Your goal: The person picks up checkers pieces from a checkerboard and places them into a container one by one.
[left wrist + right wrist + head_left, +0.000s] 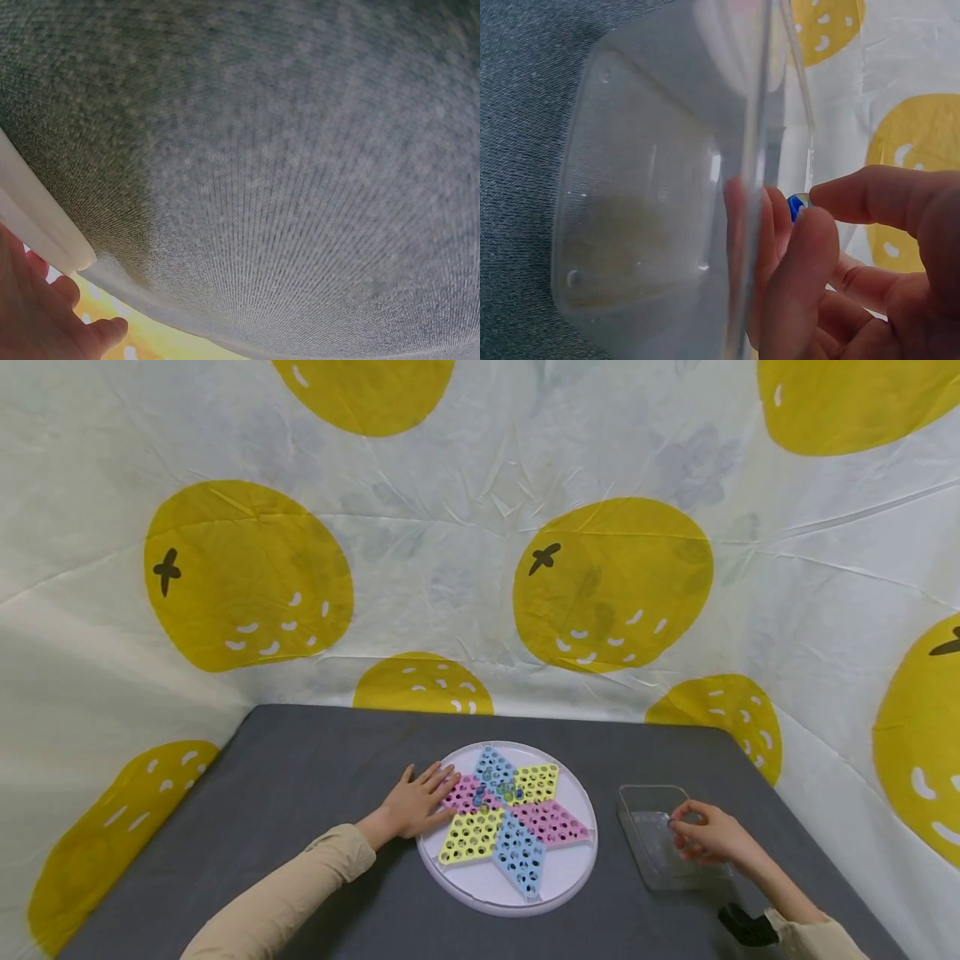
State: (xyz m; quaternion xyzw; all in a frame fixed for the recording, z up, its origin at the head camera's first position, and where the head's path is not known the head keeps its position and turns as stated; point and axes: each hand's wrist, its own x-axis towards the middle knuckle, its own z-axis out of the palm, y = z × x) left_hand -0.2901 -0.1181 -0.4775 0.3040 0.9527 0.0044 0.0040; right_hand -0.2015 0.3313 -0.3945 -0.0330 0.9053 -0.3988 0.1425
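A round white Chinese checkers board (566,872) with a star of blue, yellow and pink sections lies on the table. Several glass marbles (508,795) sit in holes near its middle and upper left. My left hand (408,806) rests on the board's left edge, fingers spread. To the right, my right hand (708,837) is at the right side of a clear plastic container (637,852). Between thumb and index finger it pinches a clear marble with blue inside (796,206), level with the container's upper part in the right wrist view.
A dark grey cloth (322,760) covers the table. Behind and on both sides hangs a white curtain (435,585) printed with large yellow fruit. A black strap (746,927) is by the right wrist.
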